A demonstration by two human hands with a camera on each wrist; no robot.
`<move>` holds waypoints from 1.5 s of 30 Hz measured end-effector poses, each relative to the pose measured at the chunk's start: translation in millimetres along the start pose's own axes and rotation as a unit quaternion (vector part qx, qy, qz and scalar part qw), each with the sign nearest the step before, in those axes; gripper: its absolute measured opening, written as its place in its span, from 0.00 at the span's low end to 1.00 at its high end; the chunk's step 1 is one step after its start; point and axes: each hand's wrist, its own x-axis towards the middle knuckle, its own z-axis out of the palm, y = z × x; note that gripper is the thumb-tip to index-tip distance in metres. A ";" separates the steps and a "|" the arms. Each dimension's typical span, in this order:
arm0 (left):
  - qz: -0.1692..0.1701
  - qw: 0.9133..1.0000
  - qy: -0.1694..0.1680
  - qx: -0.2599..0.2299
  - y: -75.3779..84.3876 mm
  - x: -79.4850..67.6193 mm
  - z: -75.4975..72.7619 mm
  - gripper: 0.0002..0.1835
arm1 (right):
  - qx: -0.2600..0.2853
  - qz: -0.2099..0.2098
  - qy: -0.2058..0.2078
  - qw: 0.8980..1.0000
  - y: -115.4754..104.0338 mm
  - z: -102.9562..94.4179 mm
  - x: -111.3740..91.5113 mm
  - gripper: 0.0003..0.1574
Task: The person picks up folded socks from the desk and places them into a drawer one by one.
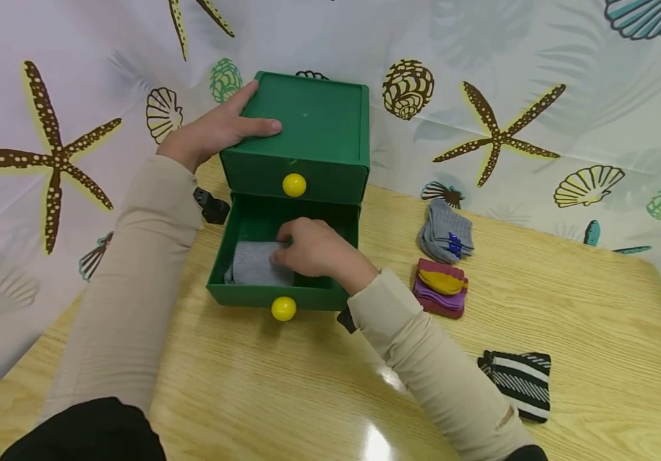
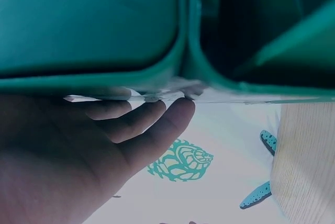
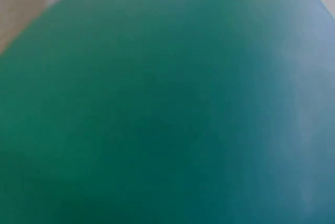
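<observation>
A small green drawer box (image 1: 307, 121) with yellow knobs stands on the table, its lower drawer (image 1: 249, 296) pulled out. My left hand (image 1: 217, 131) rests on the box's left top edge, thumb lying on the top and fingers extended along the side. In the left wrist view, those fingers (image 2: 157, 130) press against the green side wall. My right hand (image 1: 315, 250) reaches into the lower drawer and pinches the right end of a folded grey sock (image 1: 255, 264) lying there. Green plastic fills nearly all of the right wrist view, where the right hand is hidden.
On the table to the right lie folded grey socks (image 1: 445, 232) with blue lettering, a maroon, purple and yellow sock bundle (image 1: 441, 289), and black-and-white striped socks (image 1: 519, 384). A curtain (image 1: 330, 38) printed with starfish and shells hangs close behind the box.
</observation>
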 end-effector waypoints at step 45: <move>-0.009 1.000 0.001 0.008 3.8 -3.8 2.2 0.54 | 0.232 -0.021 -0.030 0.972 0.9 11.7 -10.7 0.11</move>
